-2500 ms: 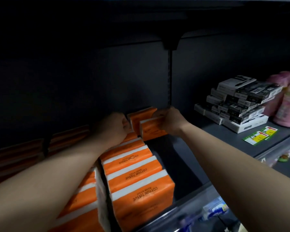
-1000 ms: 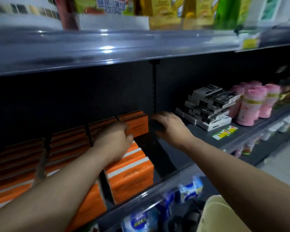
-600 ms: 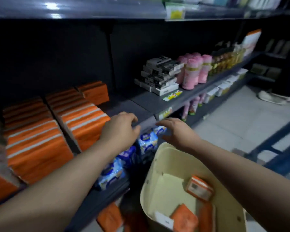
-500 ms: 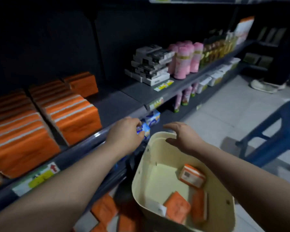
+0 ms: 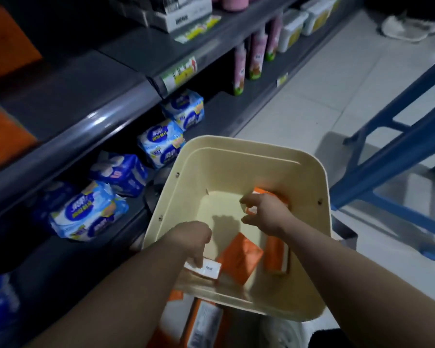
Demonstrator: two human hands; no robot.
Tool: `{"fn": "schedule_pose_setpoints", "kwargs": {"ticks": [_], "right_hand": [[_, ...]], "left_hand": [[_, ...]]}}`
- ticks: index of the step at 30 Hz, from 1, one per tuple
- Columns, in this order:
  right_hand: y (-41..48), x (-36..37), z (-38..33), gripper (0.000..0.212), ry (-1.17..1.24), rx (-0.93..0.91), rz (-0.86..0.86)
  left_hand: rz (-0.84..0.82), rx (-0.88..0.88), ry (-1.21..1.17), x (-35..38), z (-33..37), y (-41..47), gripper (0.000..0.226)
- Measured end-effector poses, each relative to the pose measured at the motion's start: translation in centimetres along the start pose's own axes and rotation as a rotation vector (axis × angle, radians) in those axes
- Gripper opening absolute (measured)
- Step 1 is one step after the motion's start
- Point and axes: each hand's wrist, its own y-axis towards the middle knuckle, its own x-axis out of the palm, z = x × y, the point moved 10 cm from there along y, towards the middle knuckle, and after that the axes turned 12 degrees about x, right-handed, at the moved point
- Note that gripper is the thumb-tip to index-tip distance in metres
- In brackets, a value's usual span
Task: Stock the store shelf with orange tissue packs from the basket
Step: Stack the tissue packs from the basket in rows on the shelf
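A cream basket [image 5: 309,277] stands on the floor in front of the dark shelf [image 5: 86,96]. Several orange tissue packs lie in it: one flat at the middle [image 5: 239,257], one on its edge [image 5: 276,254], one at the far side [image 5: 271,193] and one with its white label up [image 5: 207,268]. My left hand [image 5: 192,237] reaches into the basket, and its fingers touch the white-labelled pack. My right hand [image 5: 264,214] hovers with spread, curved fingers just over the far pack, holding nothing. Stocked orange packs [image 5: 3,129] show at the shelf's left edge.
Blue wipe packs [image 5: 86,212] fill the lower shelf left of the basket. Pink bottles [image 5: 258,56] stand further along. A blue stool [image 5: 399,156] is on the right. More orange packs [image 5: 204,322] lie under the basket's near rim. A white shoe [image 5: 402,27] is at top right.
Both hands left the pack at the back of the shelf and came down into the basket. My view swung from the shelf down to the basket.
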Motion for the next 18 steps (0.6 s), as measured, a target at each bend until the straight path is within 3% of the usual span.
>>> {"fn": "schedule_pose_setpoints", "kwargs": {"ticks": [4, 6, 8, 11, 18], "right_hand": [[1.7, 2.2, 0.9, 0.051, 0.024, 0.036, -0.041], [2.2, 3.0, 1.4, 0.051, 0.010, 0.050, -0.054], [2.4, 3.8, 2.1, 0.051, 0.009, 0.067, -0.073], [2.6, 4.4, 3.6, 0.051, 0.013, 0.108, -0.088], [2.4, 5.0, 6.1, 0.052, 0.078, 0.226, -0.082]], "left_hand": [[-0.231, 0.008, 0.176, 3.2, -0.8, 2.6, 0.070], [-0.298, 0.029, 0.172, 4.3, -0.7, 3.7, 0.075], [-0.326, 0.066, 0.166, 5.0, -0.5, 4.5, 0.065], [-0.200, 0.087, 0.155, 4.3, -0.3, 5.0, 0.040], [0.332, -0.049, -0.165, -4.8, -2.8, 0.6, 0.029]]}}
